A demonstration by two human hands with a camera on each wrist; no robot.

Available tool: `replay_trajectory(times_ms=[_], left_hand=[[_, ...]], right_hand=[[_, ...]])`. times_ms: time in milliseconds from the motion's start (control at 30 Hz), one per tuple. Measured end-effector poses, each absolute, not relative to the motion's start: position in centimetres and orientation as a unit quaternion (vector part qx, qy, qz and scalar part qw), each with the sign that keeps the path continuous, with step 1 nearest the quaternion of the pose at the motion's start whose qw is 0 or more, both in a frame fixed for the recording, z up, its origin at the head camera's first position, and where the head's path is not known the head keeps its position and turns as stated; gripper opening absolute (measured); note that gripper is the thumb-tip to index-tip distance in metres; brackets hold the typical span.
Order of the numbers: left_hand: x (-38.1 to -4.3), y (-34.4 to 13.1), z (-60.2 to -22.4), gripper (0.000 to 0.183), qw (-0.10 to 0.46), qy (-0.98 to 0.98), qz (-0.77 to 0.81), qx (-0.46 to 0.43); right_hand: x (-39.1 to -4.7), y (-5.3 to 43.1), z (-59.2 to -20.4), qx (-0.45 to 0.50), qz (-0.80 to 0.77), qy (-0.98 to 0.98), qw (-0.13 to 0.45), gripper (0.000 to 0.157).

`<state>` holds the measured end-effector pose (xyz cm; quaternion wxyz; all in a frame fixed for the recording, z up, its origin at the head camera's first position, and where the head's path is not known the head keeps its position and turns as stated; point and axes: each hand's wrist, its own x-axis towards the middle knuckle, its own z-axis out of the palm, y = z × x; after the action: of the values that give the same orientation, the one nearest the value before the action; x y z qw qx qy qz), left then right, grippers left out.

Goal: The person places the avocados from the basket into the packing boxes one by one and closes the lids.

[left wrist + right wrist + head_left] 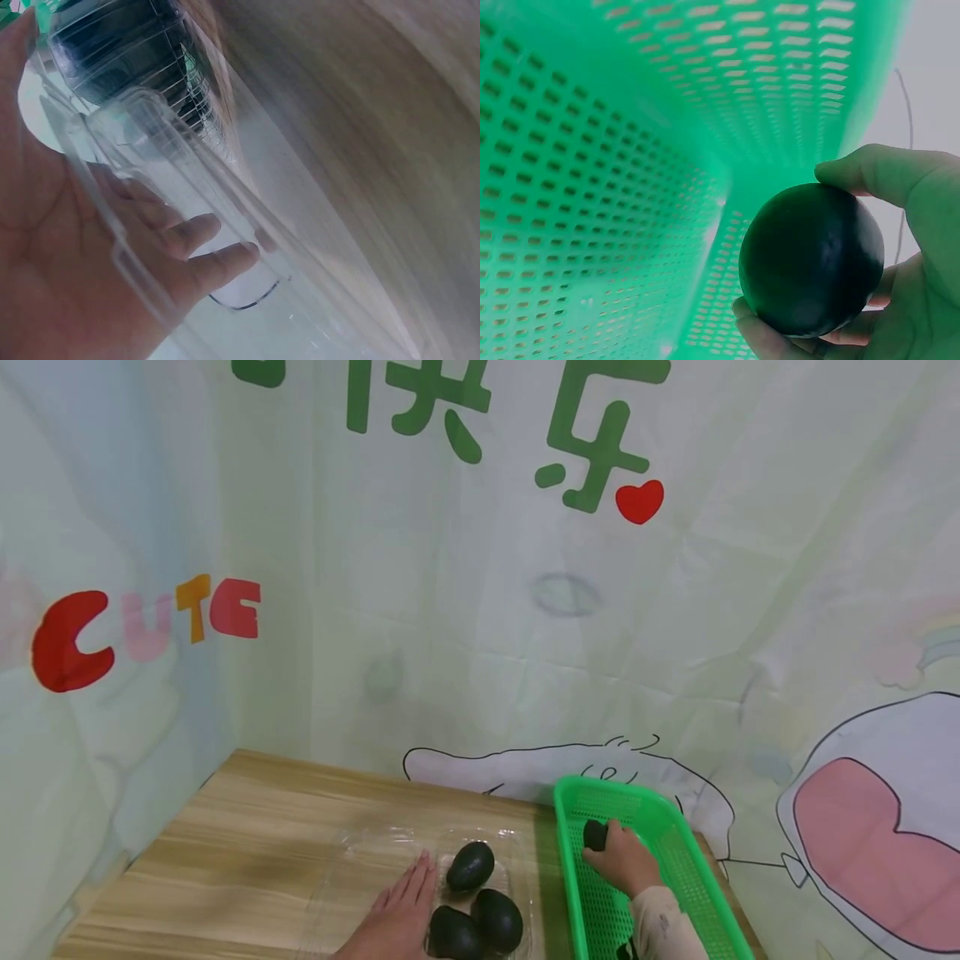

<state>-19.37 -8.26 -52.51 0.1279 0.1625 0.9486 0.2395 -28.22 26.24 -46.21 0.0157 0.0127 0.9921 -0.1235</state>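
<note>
My right hand (627, 860) grips a dark avocado (596, 835) inside the green basket (567, 868). In the right wrist view the thumb lies on top of the round avocado (810, 259) and fingers curl under it. My left hand (397, 910) rests on the clear plastic clamshell box (529, 885), its fingers extended along the inner edge. Three dark avocados sit in the box: one at the back (470, 866), one at the right (497, 921) and one at the front left (454, 933). The left wrist view shows the palm against the clear plastic wall (202, 169).
The open clear lid (345, 860) lies left of the box on the wooden table (247, 827). A printed cloth (480, 610) hangs behind and at the sides. Another small dark thing (625, 951) shows in the basket beside the right sleeve; its kind is unclear.
</note>
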Motion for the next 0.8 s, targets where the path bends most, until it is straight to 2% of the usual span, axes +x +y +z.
replay_trajectory(times_ms=[533, 800], left_hand=[[-19.2, -8.3, -52.6, 0.140, 0.108, 0.950, 0.243, 0.164], [-19.0, -8.4, -52.4, 0.139, 0.100, 0.950, 0.244, 0.168]], right_hand=[[-25.5, 23.0, -43.3, 0.031, -0.152, 0.986, -0.056, 0.067], [-24.1, 21.1, -42.5, 0.029, -0.165, 0.983, -0.073, 0.063]])
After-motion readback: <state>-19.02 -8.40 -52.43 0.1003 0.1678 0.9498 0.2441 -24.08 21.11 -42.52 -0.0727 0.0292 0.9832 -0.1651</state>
